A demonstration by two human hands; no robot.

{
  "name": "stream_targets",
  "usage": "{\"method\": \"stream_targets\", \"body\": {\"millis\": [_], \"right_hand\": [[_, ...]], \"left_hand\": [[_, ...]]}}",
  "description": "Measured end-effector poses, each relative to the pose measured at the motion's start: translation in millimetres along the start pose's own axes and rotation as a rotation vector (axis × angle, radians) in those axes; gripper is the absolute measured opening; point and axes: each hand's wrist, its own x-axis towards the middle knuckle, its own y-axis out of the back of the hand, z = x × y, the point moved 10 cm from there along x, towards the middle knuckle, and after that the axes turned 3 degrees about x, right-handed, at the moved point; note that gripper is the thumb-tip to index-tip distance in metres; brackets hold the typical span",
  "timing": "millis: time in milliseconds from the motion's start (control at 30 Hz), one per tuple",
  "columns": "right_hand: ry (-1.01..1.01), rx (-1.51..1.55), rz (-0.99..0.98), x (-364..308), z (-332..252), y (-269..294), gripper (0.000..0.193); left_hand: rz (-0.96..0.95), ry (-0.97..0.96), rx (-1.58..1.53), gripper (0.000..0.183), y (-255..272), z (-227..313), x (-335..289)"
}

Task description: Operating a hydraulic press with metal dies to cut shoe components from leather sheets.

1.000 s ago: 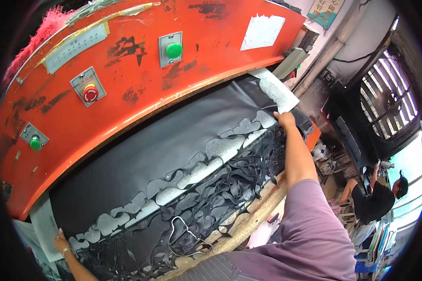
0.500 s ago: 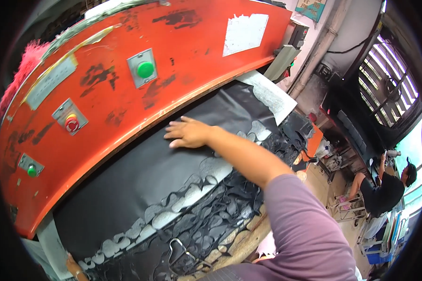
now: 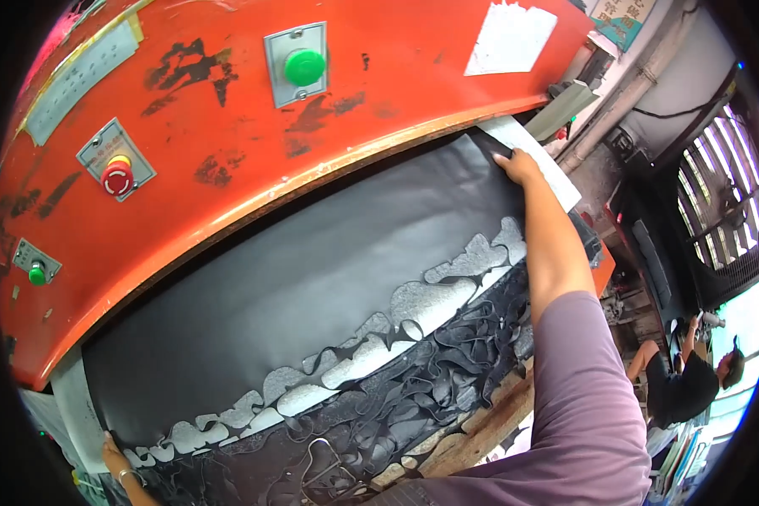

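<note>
A wide black sheet, smooth and leather-like, lies on a white board under the overhang of an orange machine. Its near edge is scalloped where shapes have been cut out, and the board shows pale through the gaps. At the near left corner my left hand is closed on the sheet's edge, its fingers partly hidden. My right arm is stretched out, and my right hand grips the sheet at the far right edge with the thumb on top.
Tangled black offcuts heap along the near side, with a bent metal wire piece among them. The machine's front carries a green button, a red knob and a smaller green button. Another person sits at the right.
My right hand has moved from flat on the middle of the sheet to its far right edge and closed there. My left hand stays at the near left corner. The view has shifted.
</note>
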Motion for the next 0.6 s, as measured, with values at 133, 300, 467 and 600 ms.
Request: {"method": "stream_targets", "body": {"millis": [133,300,467,600], "right_hand": [[-0.342,0.086,0.034,5,0,10,0.073],[-0.175,-0.076,-0.056,53,22,18,0.063],[-0.185,-0.263,-0.038,40,-23,21,0.041],[-0.506,-0.010,0.303,-9,27,18,0.046]], "left_hand": [[0.052,0.106,-0.144,0.064,16,-8,-8],[0.066,-0.083,0.064,0.069,5,-4,4],[-0.063,0.038,-0.055,0.069,2,-28,-22],[0.000,-0.233,-0.025,0.055,49,-51,1]]}}
